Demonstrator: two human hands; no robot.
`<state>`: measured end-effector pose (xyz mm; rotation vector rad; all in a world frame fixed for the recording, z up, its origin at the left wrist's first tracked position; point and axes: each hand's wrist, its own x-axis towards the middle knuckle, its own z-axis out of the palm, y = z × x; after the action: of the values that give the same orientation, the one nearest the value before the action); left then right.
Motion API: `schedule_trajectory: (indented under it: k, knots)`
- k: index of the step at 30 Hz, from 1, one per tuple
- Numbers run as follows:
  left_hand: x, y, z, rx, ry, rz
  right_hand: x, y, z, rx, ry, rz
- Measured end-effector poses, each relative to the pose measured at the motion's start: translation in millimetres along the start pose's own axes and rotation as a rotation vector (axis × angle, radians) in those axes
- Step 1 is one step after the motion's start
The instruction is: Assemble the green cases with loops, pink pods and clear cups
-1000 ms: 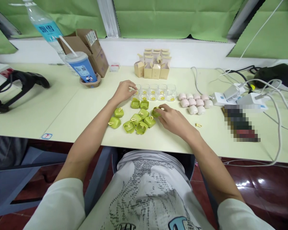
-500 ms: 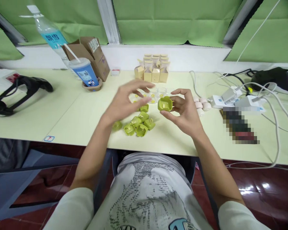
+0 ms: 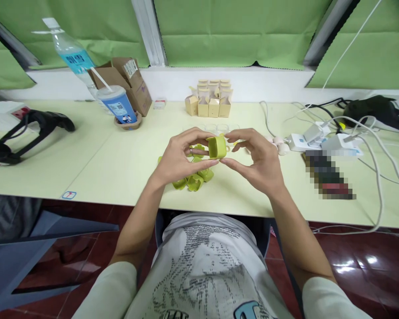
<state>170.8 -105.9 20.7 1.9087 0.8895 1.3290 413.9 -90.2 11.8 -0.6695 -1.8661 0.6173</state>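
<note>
A small green cup [image 3: 217, 147] with a wavy rim and a small loop handle is raised above the table, its mouth tilted to the left. My left hand [image 3: 182, 155] grips it from the left, thumb along the underside and fingers at the upper edge. From the right, my right hand [image 3: 257, 159] pinches it, thumb at the bottom and index finger near the top by the handle. Several more green cups [image 3: 195, 181] lie in a cluster on the table below, partly covered by my left hand. Behind the hands stand clear plastic cups [image 3: 222, 128], mostly hidden.
Small yellow boxes [image 3: 209, 107] stand at the back against the wall. Pale pink pieces [image 3: 282, 146] sit right of my right hand, beside a power strip [image 3: 297, 142] with cables. On the left are a blue drink cup [image 3: 119, 106], a cardboard box [image 3: 136, 91] and a bottle [image 3: 75, 60].
My left hand has come in from the left and taken hold of the green cup. The cup has shifted left and turned, its mouth now facing left. My right hand still holds it.
</note>
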Motion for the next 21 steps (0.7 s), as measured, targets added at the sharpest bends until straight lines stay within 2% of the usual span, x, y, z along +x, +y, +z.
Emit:
schedule_trajectory:
  k: [2,6,9,11,15,21]
  knots:
    - [-1,-1,-1.4,-0.104,-0.021,-0.033,0,-2,-3,0.031,-0.002,-0.014]
    - [-1,-4,-4.4,-0.128,-0.040,-0.054,-1,-4,-4,0.152,0.104,0.001]
    - [0,-3,-5.0,-0.118,-0.029,-0.065,-1,-6,-3,0.266,0.043,0.034]
    - [0,-2,-4.6,-0.120,-0.026,-0.069,0,-7,-1,0.312,0.054,0.077]
    - [0,0,-2.2,-0.129,-0.017,-0.062,2,-9,3,0.323,0.128,0.136]
    - [0,-5,7.0,-0.183,-0.009,-0.083,0,-9,-2,0.299,0.135,0.112]
